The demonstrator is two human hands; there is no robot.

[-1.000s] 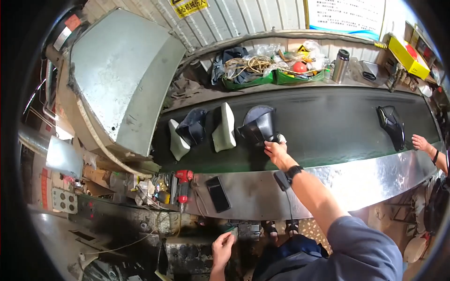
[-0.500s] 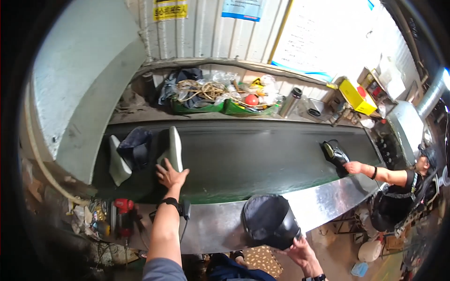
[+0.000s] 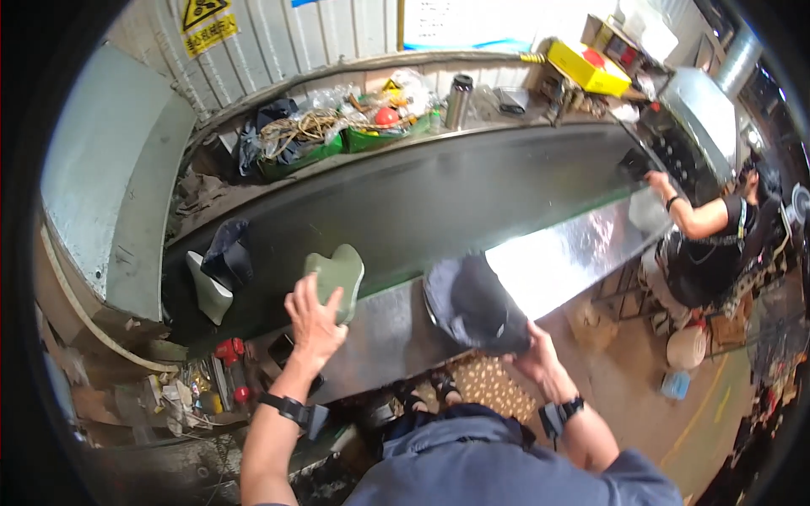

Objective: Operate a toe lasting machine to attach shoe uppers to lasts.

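A green curved piece was in the left hand, thumb and fingers around it. To its right, the right hand gripped a dark open-mouthed cover above the shiny metal surface. Beyond lay a dark belt, bags of clutter and a corrugated wall.

Right hand seemingly part-hidden, wall poster cut off

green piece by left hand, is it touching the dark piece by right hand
Apart: head view shows belt and counter between the green piece and dark piece.
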